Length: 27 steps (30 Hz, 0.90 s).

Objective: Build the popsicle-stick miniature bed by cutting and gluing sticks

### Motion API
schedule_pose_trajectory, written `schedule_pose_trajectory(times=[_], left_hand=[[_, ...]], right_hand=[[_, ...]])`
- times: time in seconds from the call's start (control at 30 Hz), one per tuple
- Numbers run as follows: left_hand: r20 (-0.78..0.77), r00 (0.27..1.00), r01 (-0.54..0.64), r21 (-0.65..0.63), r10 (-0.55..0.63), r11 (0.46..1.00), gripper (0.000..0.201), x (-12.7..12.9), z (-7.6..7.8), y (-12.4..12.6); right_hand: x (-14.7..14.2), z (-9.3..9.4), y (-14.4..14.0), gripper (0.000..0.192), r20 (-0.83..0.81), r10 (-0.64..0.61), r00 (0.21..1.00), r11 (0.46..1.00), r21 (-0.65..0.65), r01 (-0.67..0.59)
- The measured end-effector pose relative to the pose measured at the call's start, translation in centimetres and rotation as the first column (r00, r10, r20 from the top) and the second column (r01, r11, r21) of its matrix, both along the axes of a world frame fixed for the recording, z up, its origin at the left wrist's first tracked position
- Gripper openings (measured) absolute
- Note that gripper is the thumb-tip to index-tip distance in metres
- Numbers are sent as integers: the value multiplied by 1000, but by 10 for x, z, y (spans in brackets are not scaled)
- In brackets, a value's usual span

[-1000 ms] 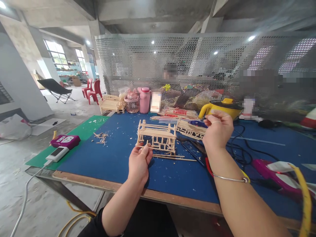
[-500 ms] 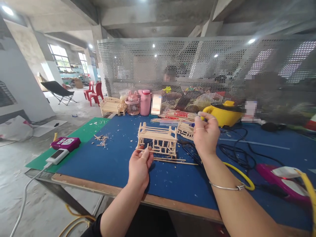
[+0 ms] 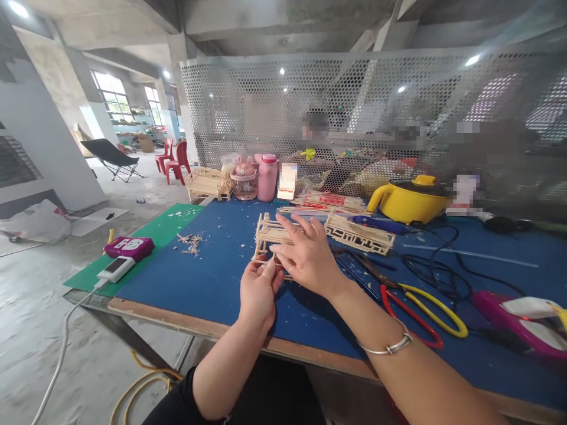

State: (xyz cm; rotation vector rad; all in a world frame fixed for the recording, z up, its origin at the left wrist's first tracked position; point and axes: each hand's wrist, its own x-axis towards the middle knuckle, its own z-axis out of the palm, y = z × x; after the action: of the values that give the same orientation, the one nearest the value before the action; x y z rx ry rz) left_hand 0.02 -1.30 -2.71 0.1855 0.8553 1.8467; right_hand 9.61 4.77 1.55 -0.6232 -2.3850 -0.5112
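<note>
From the head camera, you have both hands on the small stick-built model (image 3: 267, 235) that stands near the middle of the blue mat (image 3: 212, 277). Your left hand (image 3: 259, 290) pinches at its near lower edge, thumb and forefinger closed on what looks like a thin stick there — too fine to tell whether it is loose or already part of the frame. Your right hand (image 3: 305, 255) comes across in front of the model, fingers spread and half curled, its fingertips close to your left thumb; I cannot tell whether it holds anything. The model itself looks well along: a top deck, posts and side rails are in place and it stands on its own, though your right hand hides much of the front. Just to its right lies a second lattice panel (image 3: 359, 233), apart from the model and not joined to it, so by my reading that piece is still to go on. Farther back a finished-looking frame (image 3: 208, 183) sits by the pink bottle (image 3: 267, 177) — one done, it seems. Loose sticks (image 3: 325, 203) wait behind the panel, cutters with yellow and red handles (image 3: 420, 310) lie to your right, and offcuts (image 3: 189, 243) litter the mat's left side.
</note>
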Motion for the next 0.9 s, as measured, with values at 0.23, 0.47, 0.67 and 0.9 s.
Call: schedule_pose_trajectory(times=[0.23,0.47,0.67,0.9], left_hand=[[-9,1000,7,-20,-8,1000,14,1,1,2],[-111,983,135,-76,-143,988,11,-19,2,-22],[-734,679,-107,-64,25,992,39,-61,18,-22],[-780,610,229,4,-140,973,42,-47,29,38]], right_hand=[[0,1,2,17,54,-32,998,998,-52,35],[11,9,9,15,-85,63,994,980,-185,-77],[18,17,5,12,-130,115,985,939,-310,-151],[17,16,4,12,-278,132,952,906,-356,-230]])
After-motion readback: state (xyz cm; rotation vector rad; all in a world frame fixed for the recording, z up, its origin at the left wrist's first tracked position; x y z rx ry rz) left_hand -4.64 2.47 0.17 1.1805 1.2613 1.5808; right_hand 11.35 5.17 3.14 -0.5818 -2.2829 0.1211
